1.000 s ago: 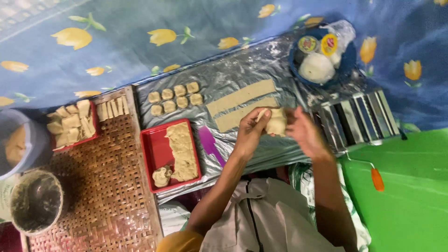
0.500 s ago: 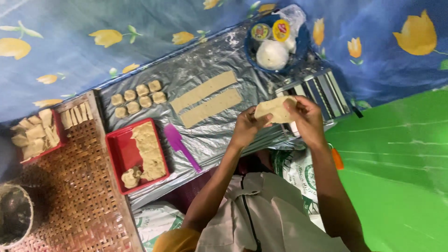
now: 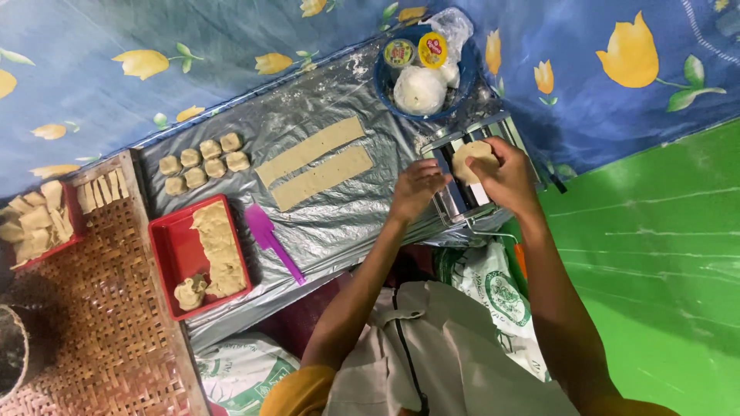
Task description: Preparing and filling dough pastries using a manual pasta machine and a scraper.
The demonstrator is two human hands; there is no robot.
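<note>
At the far left, a red tray (image 3: pixel 40 223) of pale dough pieces is cut off by the frame edge, and a dark round vessel (image 3: pixel 15 350) on the woven mat (image 3: pixel 108 323) shows only in part, so you cannot tell what it holds. Moving right, a second red tray (image 3: pixel 179 266) holds a lumpy mass of dough, small dough squares (image 3: pixel 204 162) sit in two rows on the silver plastic sheet (image 3: pixel 339 223), a purple spatula (image 3: pixel 270 239) lies beside the tray, and two long rolled dough strips (image 3: pixel 316 162) lie side by side.

Your left hand (image 3: pixel 416 189) rests with curled fingers against the front of the metal pasta roller (image 3: pixel 470 177); what it grips, if anything, is hidden. Your right hand (image 3: pixel 509 181) pinches a flattened dough disc (image 3: pixel 472 158) over the top of the roller, fingers closed on its edge.

That disc looks soft, light and easily torn or stretched, likely a little tacky; support it at the rim with flat fingers rather than nipping it.

The roller's slot and crank are mostly covered by your hands. Behind it, a blue bowl (image 3: pixel 420 81) holds a white bag and two small lidded cups.
</note>
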